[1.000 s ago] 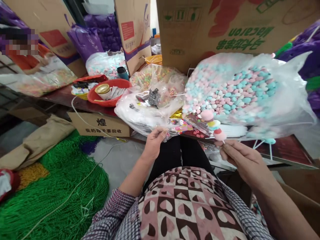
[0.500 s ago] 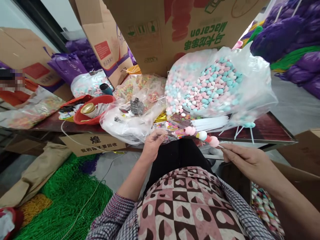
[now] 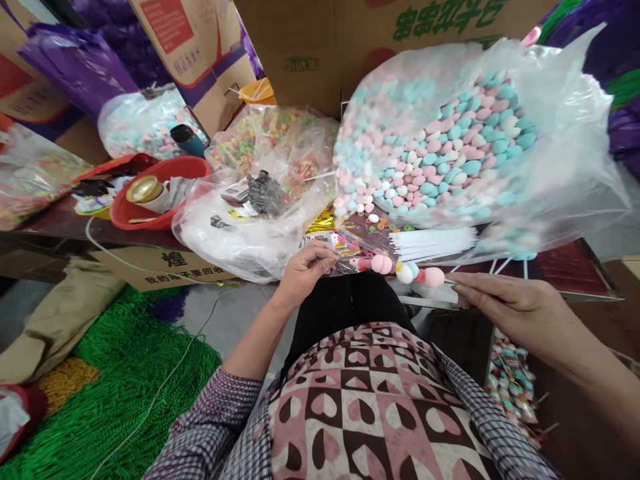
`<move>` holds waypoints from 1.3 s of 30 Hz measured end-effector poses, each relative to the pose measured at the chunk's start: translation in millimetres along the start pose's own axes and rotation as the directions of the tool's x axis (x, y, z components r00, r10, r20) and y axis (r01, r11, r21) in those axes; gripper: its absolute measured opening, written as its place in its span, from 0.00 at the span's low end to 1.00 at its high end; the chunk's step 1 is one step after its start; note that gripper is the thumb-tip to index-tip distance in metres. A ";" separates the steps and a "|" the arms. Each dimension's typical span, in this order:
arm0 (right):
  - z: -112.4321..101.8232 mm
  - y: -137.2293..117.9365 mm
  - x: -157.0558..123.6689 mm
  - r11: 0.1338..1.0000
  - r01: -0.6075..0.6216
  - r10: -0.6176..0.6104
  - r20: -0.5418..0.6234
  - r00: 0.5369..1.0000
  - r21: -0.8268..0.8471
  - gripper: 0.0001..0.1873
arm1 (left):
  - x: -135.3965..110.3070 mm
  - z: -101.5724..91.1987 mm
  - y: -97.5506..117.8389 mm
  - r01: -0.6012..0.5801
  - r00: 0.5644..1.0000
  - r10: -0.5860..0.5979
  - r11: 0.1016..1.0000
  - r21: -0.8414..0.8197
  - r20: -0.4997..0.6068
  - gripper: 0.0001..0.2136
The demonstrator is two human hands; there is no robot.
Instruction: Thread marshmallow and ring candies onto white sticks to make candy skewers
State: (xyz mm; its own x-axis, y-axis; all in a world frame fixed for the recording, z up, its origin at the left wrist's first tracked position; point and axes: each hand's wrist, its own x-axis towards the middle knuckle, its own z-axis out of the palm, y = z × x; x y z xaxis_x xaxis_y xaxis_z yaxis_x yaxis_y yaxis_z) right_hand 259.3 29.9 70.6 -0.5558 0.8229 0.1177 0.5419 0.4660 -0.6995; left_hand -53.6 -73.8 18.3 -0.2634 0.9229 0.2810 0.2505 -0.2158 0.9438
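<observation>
My right hand [image 3: 505,307] pinches a thin stick threaded with three soft balls, a pink, a white and a pink one [image 3: 406,271], held level and pointing left. My left hand [image 3: 306,267] is closed on the edge of a small clear printed wrapper [image 3: 350,257] at the table's front edge. The tip of the skewer sits at the wrapper's mouth. Just behind lie a bundle of white sticks [image 3: 433,243] and a big clear bag of pink, blue and white balls [image 3: 440,153].
A red bowl [image 3: 150,217] with a gold tin sits at the left, beside more clear bags [image 3: 260,193] of coloured sweets. Cardboard boxes [image 3: 310,47] stand behind. Green netting [image 3: 115,387] covers the floor at the left; a box of finished skewers [image 3: 513,383] lies at the right.
My right hand has tilted the skewer from upright to level and brought its tip left to the wrapper in my left hand. The camera has dipped towards the table.
</observation>
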 end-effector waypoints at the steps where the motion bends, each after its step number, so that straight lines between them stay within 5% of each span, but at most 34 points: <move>1: -0.6 -0.5 4.0 0.999 -0.018 0.017 0.032 0.999 0.027 0.29 | 3.2 -1.6 -1.0 -0.001 1.000 0.001 1.000 0.014 0.008 0.08; 6: 1.7 2.7 16.5 0.983 -0.145 0.120 0.203 0.972 0.112 0.40 | 17.2 -6.4 -12.6 0.011 1.000 -0.011 1.000 -0.005 -0.028 0.08; 12: 4.3 7.9 23.2 0.960 -0.244 0.198 0.286 0.938 0.136 0.40 | 24.9 -5.4 -24.5 0.028 0.999 -0.028 0.999 -0.026 -0.025 0.08; 20: 15.7 10.4 27.9 0.895 -0.331 0.260 0.254 0.932 0.299 0.33 | 31.3 -1.1 -27.8 0.137 0.989 -0.146 0.973 -0.187 -0.035 0.08; 24: 24.2 18.8 24.6 0.865 -0.339 0.299 0.164 0.940 0.369 0.27 | 33.9 3.6 -27.0 0.249 0.944 -0.318 0.865 -0.436 -0.091 0.11; 28: 28.3 17.1 28.7 0.891 -0.250 0.220 0.123 0.968 0.378 0.22 | 35.4 8.3 -25.8 0.313 0.919 -0.392 0.781 -0.540 -0.035 0.10; 34: 22.4 13.4 29.9 0.917 -0.246 0.215 0.132 0.968 0.315 0.21 | 35.4 12.3 -31.5 0.309 0.928 -0.372 0.797 -0.520 -0.018 0.08; 39: 26.4 7.0 31.2 0.782 -0.302 0.325 0.055 0.944 0.545 0.12 | 32.1 11.4 -29.9 0.300 0.940 -0.341 0.843 -0.446 -0.013 0.08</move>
State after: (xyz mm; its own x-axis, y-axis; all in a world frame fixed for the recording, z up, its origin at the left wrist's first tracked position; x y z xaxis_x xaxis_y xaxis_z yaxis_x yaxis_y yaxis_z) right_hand 229.1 50.3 50.8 -0.3832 0.9105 -0.1555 0.2474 -0.0610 -0.9670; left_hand -59.0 -34.1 -2.8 -0.3449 0.9370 -0.0556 -0.2833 -0.0474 0.9579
